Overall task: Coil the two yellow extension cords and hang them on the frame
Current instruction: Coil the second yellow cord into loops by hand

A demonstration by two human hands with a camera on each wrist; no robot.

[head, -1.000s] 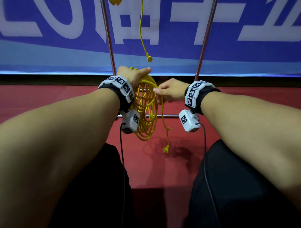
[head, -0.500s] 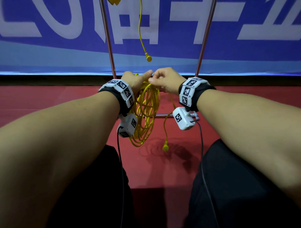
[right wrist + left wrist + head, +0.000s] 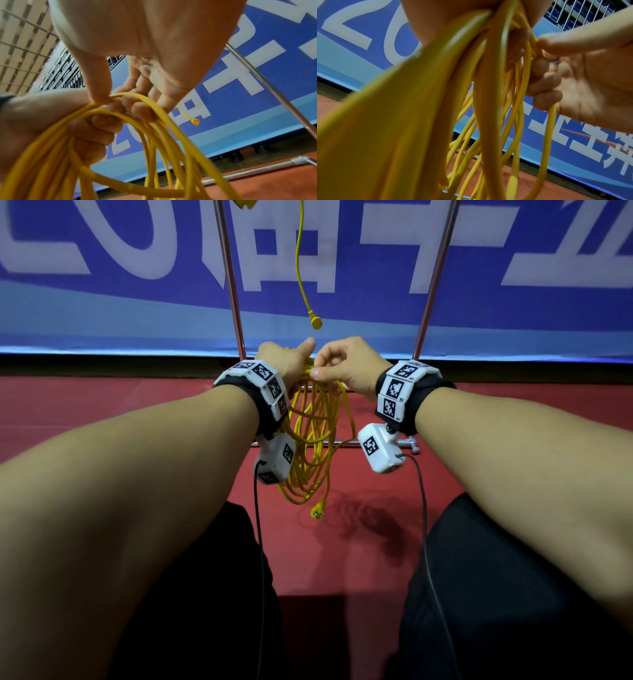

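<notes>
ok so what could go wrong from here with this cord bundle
The loops of the coiled cord hang unevenly below the left hand, so some could slip out and unravel. Its loose plug dangles low and could snag the frame's bottom bar. The right hand only pinches one strand.

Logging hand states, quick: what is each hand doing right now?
Left hand: grips the top of the coiled cord.
Right hand: pinches a loop of that cord.

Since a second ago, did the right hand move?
Yes. The right hand went up and leftward, away from the frame's bottom bar, and now pinches the coiled yellow cord beside the left hand.
</notes>
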